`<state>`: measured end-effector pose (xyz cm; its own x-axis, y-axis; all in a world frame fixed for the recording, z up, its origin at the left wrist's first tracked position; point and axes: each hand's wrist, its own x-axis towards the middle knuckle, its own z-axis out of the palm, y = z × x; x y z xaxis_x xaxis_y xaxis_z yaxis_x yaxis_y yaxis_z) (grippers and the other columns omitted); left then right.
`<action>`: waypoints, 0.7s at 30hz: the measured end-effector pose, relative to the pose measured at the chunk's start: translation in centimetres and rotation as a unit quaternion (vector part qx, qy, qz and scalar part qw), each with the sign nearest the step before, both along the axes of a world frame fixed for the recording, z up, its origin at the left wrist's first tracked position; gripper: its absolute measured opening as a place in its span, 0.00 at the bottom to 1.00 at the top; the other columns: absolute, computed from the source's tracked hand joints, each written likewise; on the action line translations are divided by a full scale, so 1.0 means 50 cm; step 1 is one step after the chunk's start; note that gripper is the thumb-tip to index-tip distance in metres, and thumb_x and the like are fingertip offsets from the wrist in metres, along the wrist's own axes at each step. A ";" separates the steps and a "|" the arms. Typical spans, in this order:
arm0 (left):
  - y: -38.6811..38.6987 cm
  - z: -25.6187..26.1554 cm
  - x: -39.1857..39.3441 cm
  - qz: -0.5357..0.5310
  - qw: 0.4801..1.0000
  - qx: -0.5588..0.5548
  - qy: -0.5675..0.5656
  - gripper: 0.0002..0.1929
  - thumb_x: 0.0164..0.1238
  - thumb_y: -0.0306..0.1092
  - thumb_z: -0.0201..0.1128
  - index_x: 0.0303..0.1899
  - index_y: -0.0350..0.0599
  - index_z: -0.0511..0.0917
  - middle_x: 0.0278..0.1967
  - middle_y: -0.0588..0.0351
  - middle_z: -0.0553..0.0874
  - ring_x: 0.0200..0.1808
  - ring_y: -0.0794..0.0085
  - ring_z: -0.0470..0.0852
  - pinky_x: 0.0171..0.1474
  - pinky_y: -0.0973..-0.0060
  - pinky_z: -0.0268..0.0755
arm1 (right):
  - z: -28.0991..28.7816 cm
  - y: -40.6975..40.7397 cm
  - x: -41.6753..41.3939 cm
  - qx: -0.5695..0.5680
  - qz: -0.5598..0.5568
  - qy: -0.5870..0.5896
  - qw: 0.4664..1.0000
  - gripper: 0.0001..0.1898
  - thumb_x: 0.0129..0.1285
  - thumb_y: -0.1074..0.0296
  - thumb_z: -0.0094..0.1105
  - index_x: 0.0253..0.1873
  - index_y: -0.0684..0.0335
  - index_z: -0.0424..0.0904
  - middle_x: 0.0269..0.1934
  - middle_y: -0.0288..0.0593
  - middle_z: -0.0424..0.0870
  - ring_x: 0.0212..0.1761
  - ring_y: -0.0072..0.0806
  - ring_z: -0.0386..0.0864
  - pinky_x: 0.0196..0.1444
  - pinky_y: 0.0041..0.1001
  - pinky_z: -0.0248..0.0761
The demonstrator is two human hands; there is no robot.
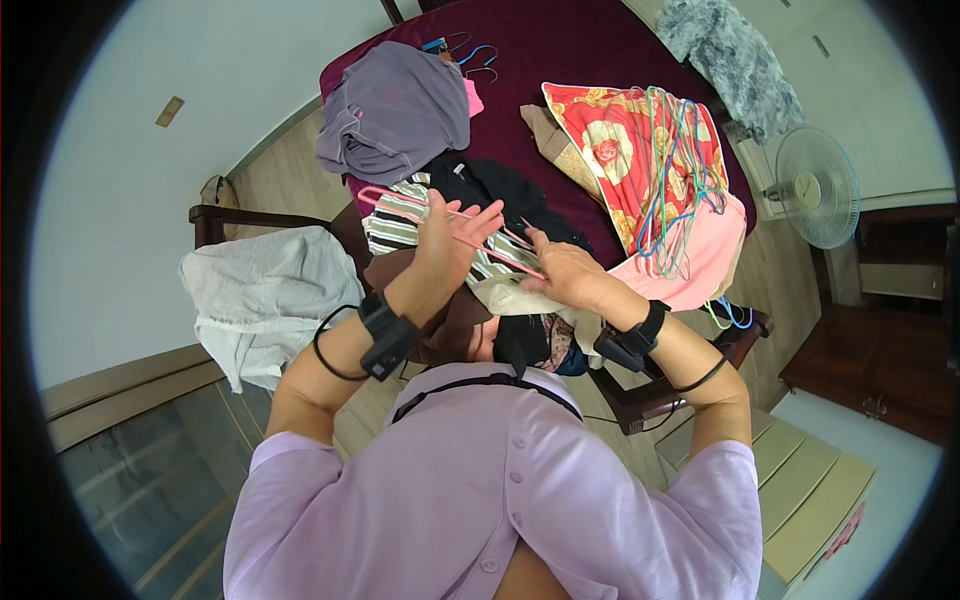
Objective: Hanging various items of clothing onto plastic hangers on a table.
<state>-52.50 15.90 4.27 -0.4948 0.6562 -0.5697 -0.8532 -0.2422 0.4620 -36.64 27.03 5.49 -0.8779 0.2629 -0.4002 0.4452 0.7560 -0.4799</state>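
Note:
My right hand [566,270] grips one end of a pink clothes hanger [495,251], near its hook. The hanger runs leftward past my left hand [454,244], whose fingers are spread across it; whether they grip it is unclear. Beneath both hands lies a striped garment [394,225], with a black garment [495,191] just beyond it. Cream cloth [510,296] and brown cloth [457,322] are heaped nearer my body. A pile of wire hangers [667,180] rests on a red floral cloth [607,150] and a pink garment [694,262] at the right.
A table with a dark red cloth [517,45] stands in front, bearing a grey-purple garment [405,105] and loose hangers [480,56]. White cloth [270,285] covers part of a wooden chair [262,217] at left. An electric fan [816,187] stands at right, beside patterned fabric [735,64].

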 end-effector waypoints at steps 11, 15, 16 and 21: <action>-0.074 0.021 0.022 -0.149 0.899 0.033 0.411 0.46 0.54 0.22 0.66 0.70 0.46 0.42 0.66 0.47 0.57 0.61 0.60 0.72 0.54 0.68 0.74 | -0.145 0.074 -0.058 -0.276 -0.110 0.303 0.906 0.21 0.56 0.86 0.54 0.56 0.69 0.72 0.39 0.42 0.78 0.42 0.27 0.77 0.49 0.23 0.71; -0.068 -0.059 -0.084 -0.188 0.870 0.011 0.457 0.39 0.52 0.17 0.54 0.69 0.48 0.53 0.64 0.48 0.63 0.60 0.65 0.71 0.54 0.71 0.72 | -0.112 0.100 -0.073 -0.319 -0.191 0.427 0.824 0.22 0.61 0.83 0.54 0.61 0.67 0.68 0.43 0.37 0.74 0.45 0.21 0.73 0.52 0.19 0.67; -0.060 -0.087 -0.118 -0.208 0.846 -0.065 0.486 0.33 0.52 0.17 0.51 0.64 0.46 0.63 0.60 0.49 0.69 0.59 0.67 0.71 0.52 0.74 0.72 | -0.112 0.120 -0.057 -0.274 -0.270 0.438 0.813 0.23 0.59 0.80 0.58 0.61 0.68 0.68 0.43 0.38 0.75 0.45 0.23 0.74 0.52 0.20 0.67; -0.061 -0.290 -0.350 -0.181 0.687 -0.412 0.570 0.15 0.49 0.32 0.64 0.43 0.44 0.80 0.49 0.40 0.76 0.52 0.49 0.74 0.56 0.63 0.68 | -0.142 0.301 0.105 0.188 -0.398 0.351 0.827 0.35 0.47 0.65 0.72 0.60 0.71 0.67 0.46 0.53 0.76 0.50 0.42 0.74 0.55 0.36 0.67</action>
